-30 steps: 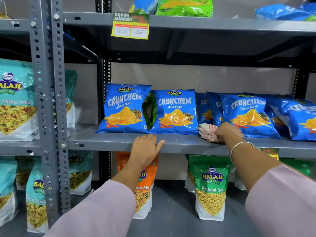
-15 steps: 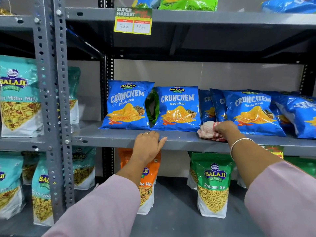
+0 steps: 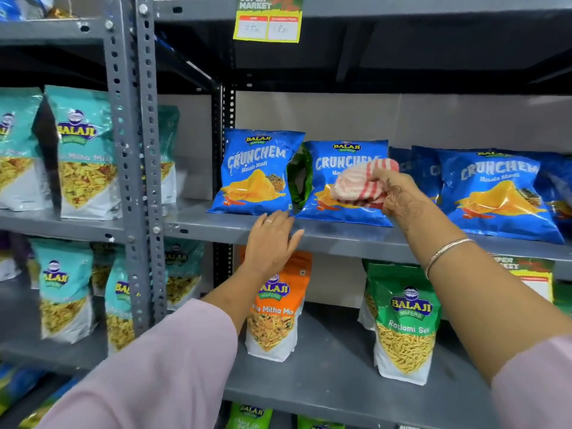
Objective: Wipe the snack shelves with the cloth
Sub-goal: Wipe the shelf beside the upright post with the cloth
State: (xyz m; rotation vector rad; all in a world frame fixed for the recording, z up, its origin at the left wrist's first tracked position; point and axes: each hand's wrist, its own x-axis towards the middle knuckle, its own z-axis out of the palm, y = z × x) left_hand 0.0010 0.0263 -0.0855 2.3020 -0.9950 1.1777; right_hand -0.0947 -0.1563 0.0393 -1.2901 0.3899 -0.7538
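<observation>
The right hand [image 3: 394,193] has lifted the cloth [image 3: 362,184] off the shelf [image 3: 340,236] and now grips it bunched up in front of a blue chip bag [image 3: 343,181]. The left hand [image 3: 272,239] still rests open on the shelf edge. Wiping has paused here.

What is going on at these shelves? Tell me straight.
A person is cleaning a shop rack stocked with snack bags. The right hand grips a bunched red-and-white striped cloth, held up in front of a blue chips bag rather than down on the shelf. The left hand rests flat on the front edge of the grey middle shelf, beside another blue bag. Orange and green pouches stand on the shelf below.
</observation>
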